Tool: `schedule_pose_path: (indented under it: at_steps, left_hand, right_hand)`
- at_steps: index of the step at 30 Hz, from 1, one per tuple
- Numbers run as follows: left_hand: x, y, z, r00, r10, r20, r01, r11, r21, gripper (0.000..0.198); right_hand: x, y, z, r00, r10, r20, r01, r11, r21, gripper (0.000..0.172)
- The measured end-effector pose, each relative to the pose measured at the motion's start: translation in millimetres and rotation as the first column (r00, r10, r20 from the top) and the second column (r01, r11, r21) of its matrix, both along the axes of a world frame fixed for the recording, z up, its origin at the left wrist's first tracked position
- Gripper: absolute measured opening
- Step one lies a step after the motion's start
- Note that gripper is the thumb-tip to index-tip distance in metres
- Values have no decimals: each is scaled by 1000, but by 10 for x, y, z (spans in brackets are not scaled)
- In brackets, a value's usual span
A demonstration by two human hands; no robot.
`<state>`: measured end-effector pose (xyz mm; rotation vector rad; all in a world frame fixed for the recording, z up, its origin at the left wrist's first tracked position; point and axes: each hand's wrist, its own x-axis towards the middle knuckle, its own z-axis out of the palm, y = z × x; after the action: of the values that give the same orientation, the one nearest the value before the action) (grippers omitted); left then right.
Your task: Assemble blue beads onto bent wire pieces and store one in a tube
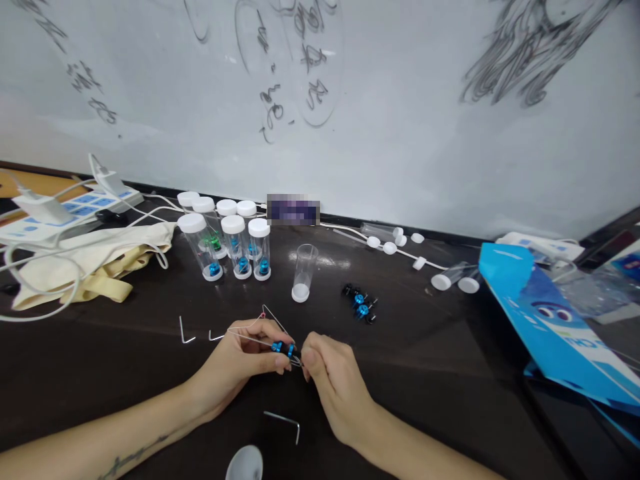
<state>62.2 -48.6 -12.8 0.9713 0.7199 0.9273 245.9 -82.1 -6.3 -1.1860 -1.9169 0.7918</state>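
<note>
Between the thumb and fingers of my left hand [245, 350] is a small blue-and-black cylindrical part [283, 348]. A thin pale cord [274, 317] with a small pink bit loops up from it and over that hand. My right hand [335, 377] is closed at the part's black end, its fingertips hiding what they pinch. An L-shaped hex key [284, 418] lies on the table in front of my hands. Two smaller hex keys, one [183, 331] standing apart and one [215, 335] beside my left hand, lie to the left.
Several white-capped clear tubes [233, 240] with blue or green parts stand back left. An uncapped tube [304, 270] stands mid-table near loose blue-and-black parts [360, 302]. A white cap [245, 463] is at the front. Right is a blue package [545, 320]; left, a cloth bag [95, 257] and cables.
</note>
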Motion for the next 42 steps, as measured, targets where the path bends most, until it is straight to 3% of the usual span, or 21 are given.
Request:
schedule_pose_path:
  at_steps: [7,10,14,19,21,24,30,34,39,42]
  left_hand:
    - [-15,30,-37,998,53,16,-52,997,-56,18]
    - [-22,36,-50,999,48,13,-47,997,-65,19]
    - [-24,27,-52,999,45,18,-44,997,-56,18]
    - [-13,11,-39,1000,13,6,-13,1000,-8,19]
    - [-8,7,-31,1000,0,-1,0,1000,11,19]
    - [-6,6,-23,1000,8,-2,-8,1000,10,18]
    - [-8,12,-33,998,60,14,-59,997,-54,18]
    - [-11,15,-32,998,63,15,-62,996,-65,18]
    - [-21,19,-44,999,43,4,-43,998,-40,18]
    - [-21,22,-52,999,32,-2,-32,999,-27,19]
  right_hand:
    - [-18,31,-5,990,24,-136,-14,997,76,5]
    - [-19,42,-9,981,43,-189,-21,993,115,12]
    - [-5,33,4,987,-18,-160,29,998,62,5]
    - [7,25,-1,999,-13,-48,12,1000,-15,42]
    - [4,28,-10,999,5,-45,-6,1000,-7,49]
    - [-4,29,1,999,-11,-38,11,1000,2,44]
    - [-17,28,29,994,-12,-110,20,997,74,7]
    - [-8,36,-13,991,-18,-134,34,992,121,12]
    - [-3,38,22,988,-39,-146,44,999,32,5]
    - [-4,36,53,995,-37,-88,34,999,-41,27]
